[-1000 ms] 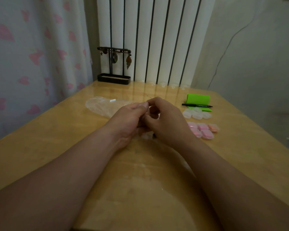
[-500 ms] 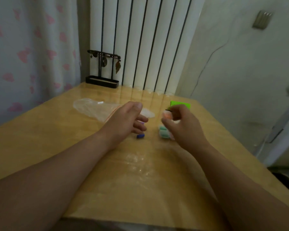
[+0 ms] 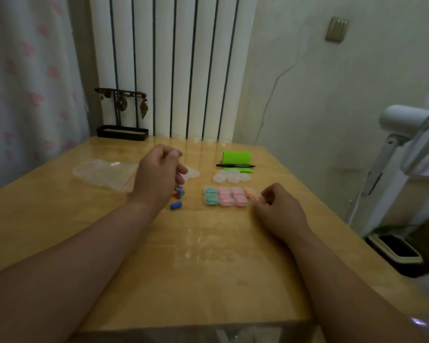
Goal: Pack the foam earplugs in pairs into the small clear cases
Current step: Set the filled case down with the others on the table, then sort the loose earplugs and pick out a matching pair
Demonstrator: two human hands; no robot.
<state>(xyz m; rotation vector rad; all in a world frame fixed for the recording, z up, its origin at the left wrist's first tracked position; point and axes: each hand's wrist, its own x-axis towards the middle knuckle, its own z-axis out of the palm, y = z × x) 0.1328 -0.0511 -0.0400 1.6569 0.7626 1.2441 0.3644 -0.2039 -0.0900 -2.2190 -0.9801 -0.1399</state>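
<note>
While the right hand (image 3: 278, 209) pinches a small case (image 3: 253, 197), the left hand (image 3: 159, 174) hangs loosely curled over earplugs (image 3: 178, 194) that look light and squashy, best nipped gently midway.

Right hand (image 3: 280, 211) fingers partly hide a blurred orange case (image 3: 256, 199).

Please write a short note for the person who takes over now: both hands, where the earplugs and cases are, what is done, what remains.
Left hand: loosely curled, holds nothing visible, above the loose earplugs.
Right hand: pinches an orange case at the right end of the filled cases.
Done: green and pink cases filled, in two rows.
To do: loose earplugs to pair; empty cases wait behind the rows.
</note>
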